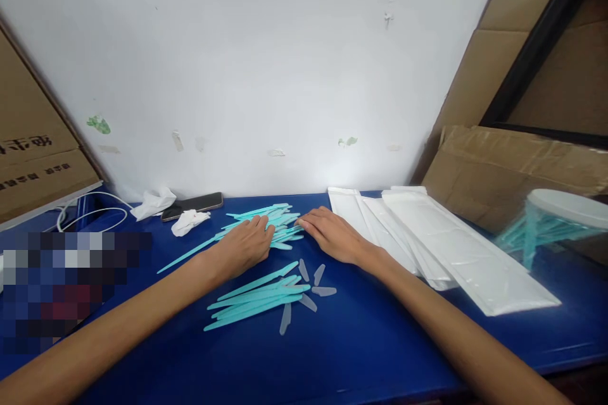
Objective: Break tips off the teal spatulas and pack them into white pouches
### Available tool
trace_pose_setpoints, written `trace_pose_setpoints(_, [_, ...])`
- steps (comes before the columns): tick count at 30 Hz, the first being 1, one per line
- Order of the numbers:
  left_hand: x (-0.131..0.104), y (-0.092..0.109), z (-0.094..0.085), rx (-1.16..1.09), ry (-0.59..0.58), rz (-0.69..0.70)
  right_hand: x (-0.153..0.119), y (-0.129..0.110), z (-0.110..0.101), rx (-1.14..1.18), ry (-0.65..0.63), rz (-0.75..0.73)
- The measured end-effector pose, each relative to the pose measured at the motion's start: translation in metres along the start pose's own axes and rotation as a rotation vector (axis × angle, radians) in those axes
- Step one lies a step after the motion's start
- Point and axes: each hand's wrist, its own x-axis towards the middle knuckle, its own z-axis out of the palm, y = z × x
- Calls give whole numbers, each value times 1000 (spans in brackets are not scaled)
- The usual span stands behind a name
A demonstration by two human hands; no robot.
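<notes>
Several turquoise plastic sticks with blade-shaped ends form a pile (280,218) near the wall. My left hand (249,240) rests over the left part of this pile with its fingers curled down; what they hold, if anything, is hidden. At the pile's right end is my right hand (327,233), fingers together and bent, the tips touching the stick ends. Nearer to me lies a second, smaller group of turquoise sticks (259,297). Several loose translucent caps (324,291) are scattered at its right.
White padded envelopes (456,247) overlap on the blue table (370,342) at the right, beside a clear tub of turquoise sticks (536,228). Crumpled tissues (190,221), a phone (199,204) and a white cable (97,193) lie at the left. Cardboard (513,164) leans at the right.
</notes>
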Motion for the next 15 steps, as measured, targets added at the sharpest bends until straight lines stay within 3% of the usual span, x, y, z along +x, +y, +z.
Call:
trace_pose_setpoints(4, [-5,-11,-6,-105,-1,2,0,-1,-4,26,114,54])
trace_pose_setpoints(11, [-26,-33,-39,-462,17,-126,3,-15,-7,199,317,154])
trace_pose_setpoints(15, [-29,-35,-36,-689,68,-236,6,-32,-3,411,320,191])
